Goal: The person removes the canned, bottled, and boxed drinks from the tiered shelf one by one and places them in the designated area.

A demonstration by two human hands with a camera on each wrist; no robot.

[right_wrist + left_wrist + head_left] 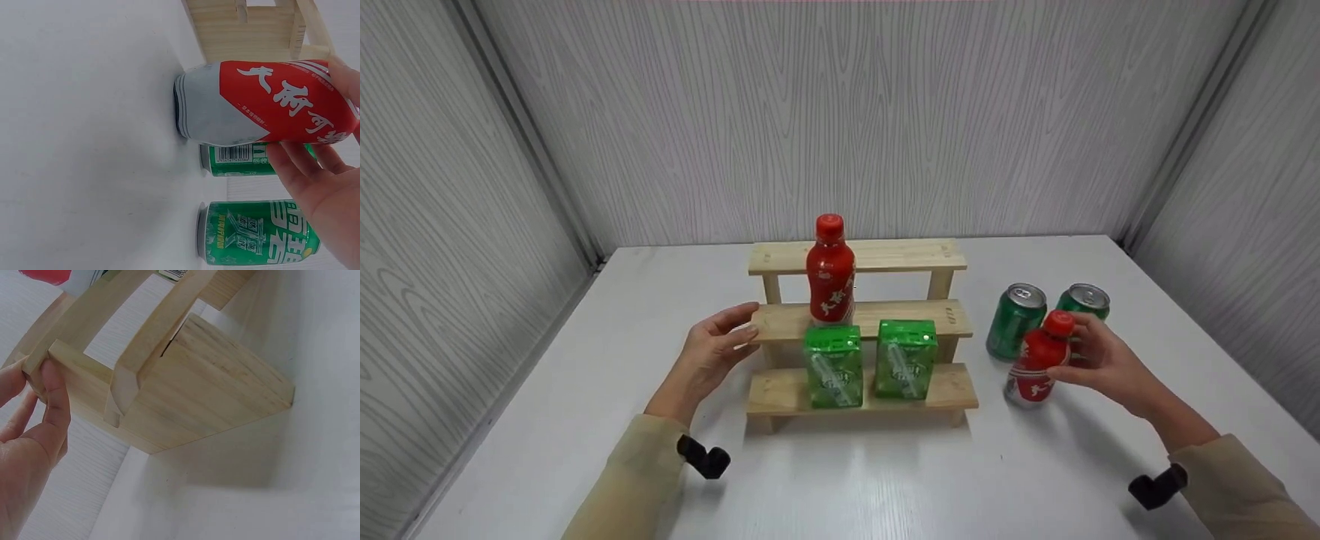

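Observation:
My left hand (pixel 712 351) pinches the left end of the middle board of a three-step wooden rack (pixel 784 319); in the left wrist view thumb and fingers (pixel 55 396) clasp that board's end. With my right hand (pixel 1110 369) I hold a red-capped cola bottle (pixel 1039 361), right of the rack and tilted a little. Fingers and thumb go round its upper part in the right wrist view (pixel 281 104); whether its base touches the table I cannot tell. A similar red bottle (pixel 831 277) stands on the middle step. Two green drink cartons (pixel 834 369) (pixel 906 360) stand on the lowest step.
Two green soda cans stand on the white table (pixel 840 480) behind the held bottle: a nearer can (pixel 1014 324) and another can (pixel 1084 300) partly hidden by my right hand. Pale wood-grain panels (pixel 855 120) close off the back and both sides.

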